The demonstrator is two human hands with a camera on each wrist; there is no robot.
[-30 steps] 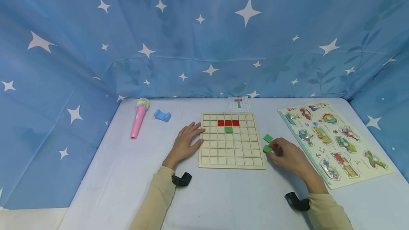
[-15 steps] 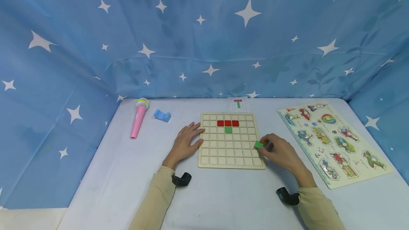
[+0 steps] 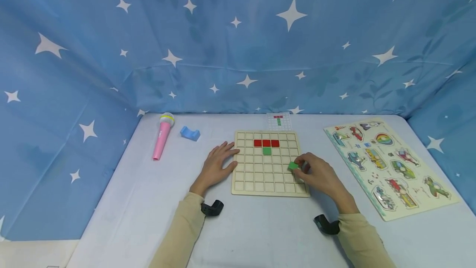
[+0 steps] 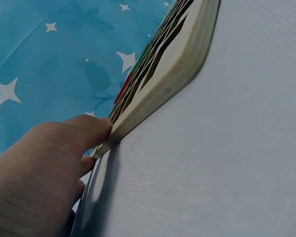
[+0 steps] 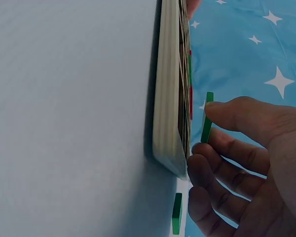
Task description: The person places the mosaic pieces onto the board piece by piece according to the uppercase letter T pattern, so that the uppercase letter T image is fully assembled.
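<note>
In the head view my right hand [image 3: 316,175] pinches a small green square tile [image 3: 293,166] between thumb and fingers, over the right part of the wooden grid board [image 3: 270,194]. The right wrist view shows that tile [image 5: 207,117] tilted on edge, raised off the board. A second green tile [image 5: 177,213] lies on the table beside the board; the hand hides it in the head view. Three red tiles [image 3: 266,143] sit in a row on the board, with one green tile [image 3: 267,151] under the middle one. My left hand [image 3: 215,166] rests against the board's left edge, fingers extended.
A small pattern card [image 3: 279,122] lies behind the board. To the left are a pink toy microphone [image 3: 161,137] and a blue curved block [image 3: 190,133]. A vehicle picture puzzle [image 3: 390,168] lies on the right. A starry blue curtain [image 3: 238,53] stands behind the table.
My right hand has picked up a green tile from the table right of the board and carried it left over the grid. My left hand has stayed in place.
</note>
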